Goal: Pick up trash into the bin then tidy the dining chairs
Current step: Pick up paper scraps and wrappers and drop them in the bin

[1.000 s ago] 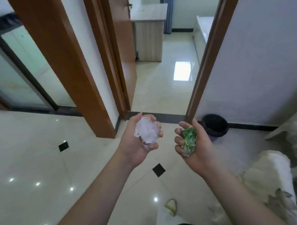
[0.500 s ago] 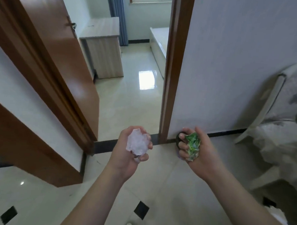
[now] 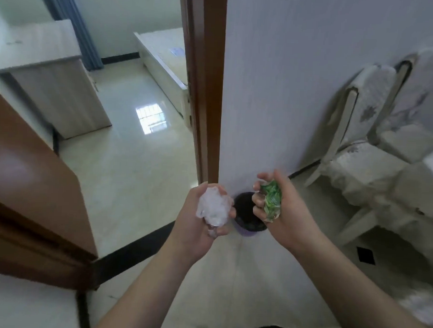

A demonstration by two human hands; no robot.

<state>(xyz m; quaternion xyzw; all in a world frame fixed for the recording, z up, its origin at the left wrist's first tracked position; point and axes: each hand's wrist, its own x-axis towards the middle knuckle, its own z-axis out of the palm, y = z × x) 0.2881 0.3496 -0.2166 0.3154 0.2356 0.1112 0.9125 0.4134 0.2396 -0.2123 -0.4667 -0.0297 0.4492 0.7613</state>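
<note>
Left hand: our left hand [image 3: 203,217] is palm up, fingers curled around a crumpled wad of clear plastic [image 3: 213,208], which fills the palm.
Right hand: our right hand [image 3: 280,211] is closed on a scrunched green wrapper [image 3: 272,203]; the fingers [image 3: 258,199] press it from the left side.
Bin: a small round bin [image 3: 244,219] with a dark liner and a lilac body (only the lower rim shows that colour) stands on the floor against the white wall [image 3: 288,80], just right of the brown door frame [image 3: 204,89]. We see it in the gap between the two hands, partly covered by both.
Dining chairs: two dining chairs [image 3: 360,145] with pale floral covers stand against the wall to the right of the bin, their backs towards it.
Doorway: an open brown door [image 3: 36,180] at left; beyond it, a room with a pale wood cabinet [image 3: 55,82], a bed [image 3: 163,60] and a blue curtain [image 3: 75,21].
Floor: glossy cream tiles [image 3: 135,172] with one small black diamond inset [image 3: 365,254] near the chairs.
</note>
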